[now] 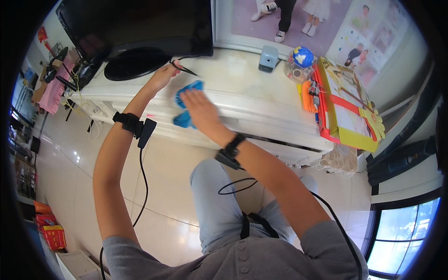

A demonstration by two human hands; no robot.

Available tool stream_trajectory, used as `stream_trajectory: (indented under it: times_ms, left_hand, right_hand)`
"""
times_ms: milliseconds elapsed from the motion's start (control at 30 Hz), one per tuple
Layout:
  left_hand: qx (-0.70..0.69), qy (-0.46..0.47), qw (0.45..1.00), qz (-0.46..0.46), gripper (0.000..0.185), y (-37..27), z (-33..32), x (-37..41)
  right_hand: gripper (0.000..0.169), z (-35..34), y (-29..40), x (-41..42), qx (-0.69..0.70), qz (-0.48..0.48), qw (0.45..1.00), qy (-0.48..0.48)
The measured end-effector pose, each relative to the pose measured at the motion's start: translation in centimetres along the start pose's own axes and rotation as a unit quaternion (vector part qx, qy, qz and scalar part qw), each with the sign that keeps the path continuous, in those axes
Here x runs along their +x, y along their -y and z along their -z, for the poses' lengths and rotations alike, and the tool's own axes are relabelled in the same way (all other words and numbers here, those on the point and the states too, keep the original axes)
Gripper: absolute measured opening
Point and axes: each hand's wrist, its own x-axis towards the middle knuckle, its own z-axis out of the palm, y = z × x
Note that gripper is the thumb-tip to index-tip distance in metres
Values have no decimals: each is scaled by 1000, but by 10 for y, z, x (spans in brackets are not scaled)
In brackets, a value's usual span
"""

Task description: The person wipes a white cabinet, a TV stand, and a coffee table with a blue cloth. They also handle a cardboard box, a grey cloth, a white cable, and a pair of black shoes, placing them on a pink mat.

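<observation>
My left hand [167,74] is raised near the lower right corner of the television [140,24], its fingers closed around a looped black cable [187,70]. Below and to the right, my right hand [201,106] presses a blue cloth [184,120] against the front edge of the white cabinet [238,75]. Part of the cloth hangs down over the drawer front, and my palm and fingers hide some of it. The right hand is slightly blurred.
A small grey-blue device [268,58] and a clear jar with a globe-like lid [302,57] stand by the framed photos [290,21]. To the right lies a red and yellow box [350,105] bearing a toy-like hand [372,122]. Cords [81,105] dangle at the cabinet's left end.
</observation>
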Motion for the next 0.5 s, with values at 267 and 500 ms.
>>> stream_trajectory:
  times_ms: [267,500]
  left_hand:
    - [101,-151,965,-187,30,32,-102,-35]
    - [206,-186,899,-338,28,-12,-207,-96]
  right_hand:
    - [45,142,-89,-180,12,-104,994,35]
    - [37,171,-66,-291,267,-412,867,78]
